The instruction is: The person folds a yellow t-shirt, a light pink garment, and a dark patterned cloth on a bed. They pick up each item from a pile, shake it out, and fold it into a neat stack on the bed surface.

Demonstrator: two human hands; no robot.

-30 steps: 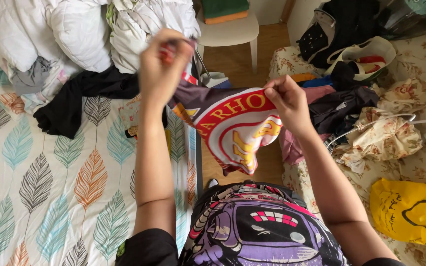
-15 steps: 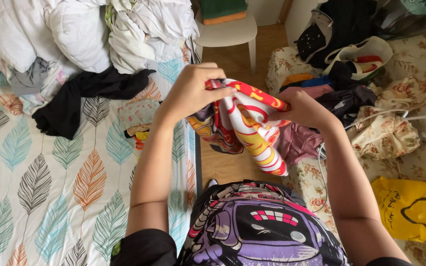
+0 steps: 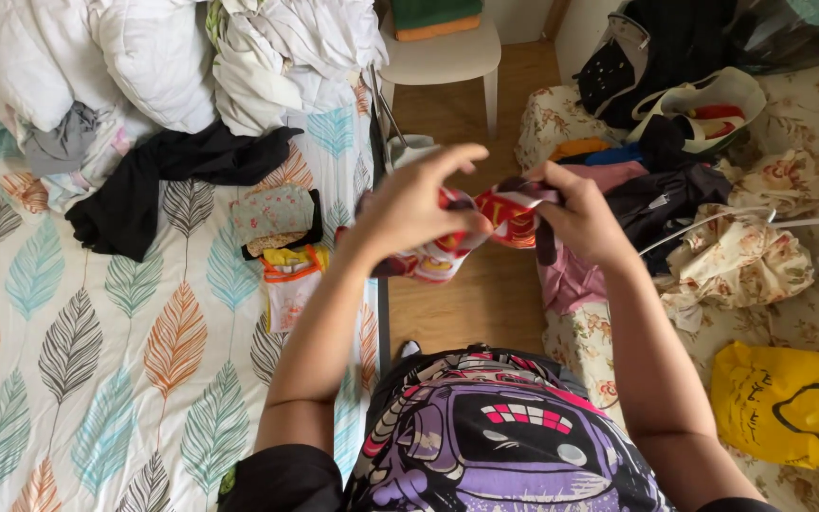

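Cloth item (image 3: 471,232): red, white, yellow print; was bunched small, held mid-air between both hands above floor gap.

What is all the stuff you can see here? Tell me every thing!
Folded cloth: one, red, white and yellow, held between both hands.
Black garment: one, on the leaf-print sheet.
White bedding: a pile, top left.
Small folded clothes: a few, green, yellow and white, mid-bed.
Stool: one, white, top centre.
Clothes heap: mixed colours, right.
Yellow bag: one, lower right.
Left hand: one, gripping the cloth.
Right hand: one, gripping the cloth.
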